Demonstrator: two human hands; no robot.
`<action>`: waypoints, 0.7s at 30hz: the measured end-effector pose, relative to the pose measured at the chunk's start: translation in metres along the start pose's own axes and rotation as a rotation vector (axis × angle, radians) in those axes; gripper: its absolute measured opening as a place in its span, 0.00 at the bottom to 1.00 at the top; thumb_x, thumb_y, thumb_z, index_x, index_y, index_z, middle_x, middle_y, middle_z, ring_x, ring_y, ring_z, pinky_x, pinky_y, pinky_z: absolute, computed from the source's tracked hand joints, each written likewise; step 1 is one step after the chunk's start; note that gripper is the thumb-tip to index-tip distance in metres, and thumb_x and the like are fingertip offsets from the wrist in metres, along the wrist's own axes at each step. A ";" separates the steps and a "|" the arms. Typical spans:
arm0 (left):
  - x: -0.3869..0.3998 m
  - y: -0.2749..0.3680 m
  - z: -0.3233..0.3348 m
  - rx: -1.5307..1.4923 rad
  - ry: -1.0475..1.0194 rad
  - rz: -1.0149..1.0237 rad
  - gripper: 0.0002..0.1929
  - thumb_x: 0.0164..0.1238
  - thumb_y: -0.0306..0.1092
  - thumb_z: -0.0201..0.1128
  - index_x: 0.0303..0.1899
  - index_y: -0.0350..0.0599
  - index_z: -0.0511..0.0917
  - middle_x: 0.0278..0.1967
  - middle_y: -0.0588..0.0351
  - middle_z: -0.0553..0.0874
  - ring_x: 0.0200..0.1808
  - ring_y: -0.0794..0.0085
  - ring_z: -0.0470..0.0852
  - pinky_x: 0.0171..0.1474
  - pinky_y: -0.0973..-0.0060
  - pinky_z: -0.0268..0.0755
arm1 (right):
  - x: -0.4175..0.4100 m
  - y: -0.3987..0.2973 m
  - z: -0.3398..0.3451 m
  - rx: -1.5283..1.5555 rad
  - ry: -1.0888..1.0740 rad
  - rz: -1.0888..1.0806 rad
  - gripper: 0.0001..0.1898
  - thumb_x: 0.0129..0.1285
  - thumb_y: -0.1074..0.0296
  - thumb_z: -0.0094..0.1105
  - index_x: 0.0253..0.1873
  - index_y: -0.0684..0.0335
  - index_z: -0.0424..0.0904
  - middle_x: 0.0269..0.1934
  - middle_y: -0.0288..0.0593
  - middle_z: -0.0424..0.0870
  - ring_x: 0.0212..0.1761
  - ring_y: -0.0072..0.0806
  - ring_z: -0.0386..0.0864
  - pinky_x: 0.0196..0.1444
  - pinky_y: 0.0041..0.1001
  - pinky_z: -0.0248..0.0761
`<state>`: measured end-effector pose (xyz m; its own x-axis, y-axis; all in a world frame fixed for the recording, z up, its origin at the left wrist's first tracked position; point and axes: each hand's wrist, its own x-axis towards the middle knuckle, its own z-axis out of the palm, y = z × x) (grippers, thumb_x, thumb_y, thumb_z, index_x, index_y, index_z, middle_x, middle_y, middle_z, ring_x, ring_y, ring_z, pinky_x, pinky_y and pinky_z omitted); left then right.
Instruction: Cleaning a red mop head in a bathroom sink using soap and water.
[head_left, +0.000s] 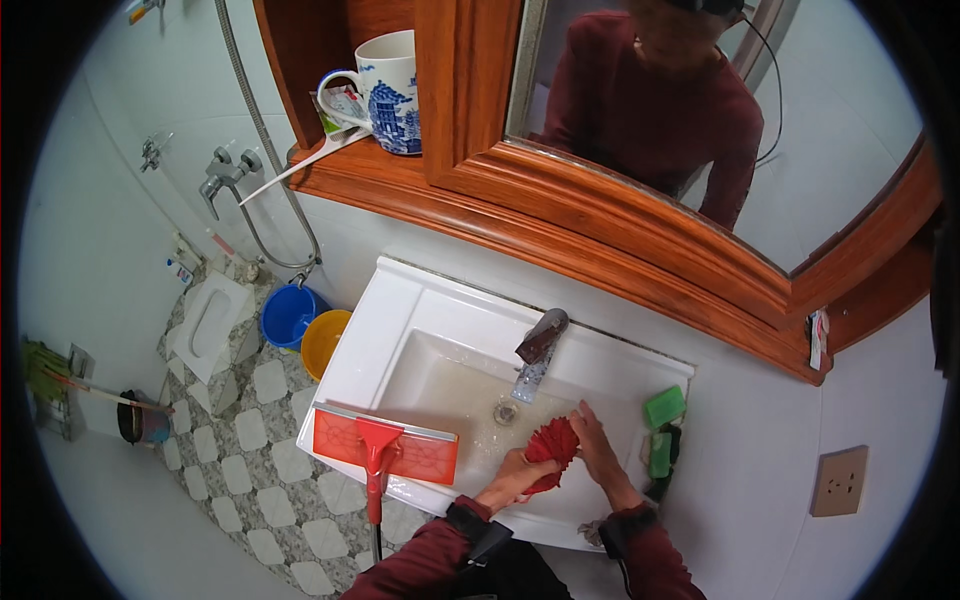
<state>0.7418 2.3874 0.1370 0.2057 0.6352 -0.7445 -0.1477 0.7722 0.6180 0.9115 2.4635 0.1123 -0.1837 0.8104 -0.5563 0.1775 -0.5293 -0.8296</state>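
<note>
Over the front right of a white washbasin (360, 330), my left hand (517, 474) grips a bunched red cloth (553, 450). At the cloth's right side, my right hand (596, 442) touches it with fingers extended; whether it grips the cloth cannot be told. Behind the hands stands a metal faucet (541, 349), with the drain (505, 411) below its spout. Cloudy water lies in the bowl. A red squeegee (382, 442) with a grey blade edge rests across the basin's front left rim, to the left of my left hand.
Green sponges (664, 407) lie on the basin's right ledge. A grey rag (591, 532) sits at the front rim. Left of the basin stand a blue bucket (291, 315) and a yellow bucket (322, 345). A wooden mirror cabinet (600, 210) juts out above, holding a patterned mug (394, 97).
</note>
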 end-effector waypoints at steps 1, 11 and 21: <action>-0.002 -0.001 -0.004 0.003 0.000 0.001 0.25 0.54 0.46 0.72 0.49 0.41 0.80 0.38 0.54 0.87 0.35 0.68 0.85 0.37 0.70 0.77 | -0.005 -0.002 -0.008 0.003 0.001 -0.002 0.38 0.70 0.53 0.57 0.76 0.63 0.51 0.59 0.53 0.65 0.58 0.35 0.74 0.57 0.34 0.73; -0.012 -0.005 -0.039 -0.584 -0.524 -0.125 0.21 0.67 0.51 0.60 0.43 0.39 0.76 0.28 0.55 0.79 0.14 0.76 0.68 0.15 0.81 0.56 | -0.056 -0.030 0.003 -0.949 -0.195 -1.145 0.42 0.44 0.70 0.75 0.68 0.60 0.67 0.62 0.52 0.63 0.69 0.55 0.61 0.69 0.46 0.64; -0.044 0.031 -0.013 0.145 -0.513 0.106 0.27 0.59 0.57 0.68 0.51 0.46 0.78 0.30 0.60 0.81 0.21 0.79 0.77 0.14 0.83 0.60 | -0.033 -0.053 -0.003 -1.124 -0.375 -1.457 0.23 0.55 0.67 0.62 0.58 0.48 0.80 0.55 0.42 0.71 0.48 0.35 0.79 0.48 0.31 0.79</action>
<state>0.7154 2.3836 0.1859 0.6479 0.5913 -0.4802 -0.0653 0.6713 0.7383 0.9109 2.4653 0.1752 -0.9026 0.2421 0.3559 0.1476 0.9507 -0.2726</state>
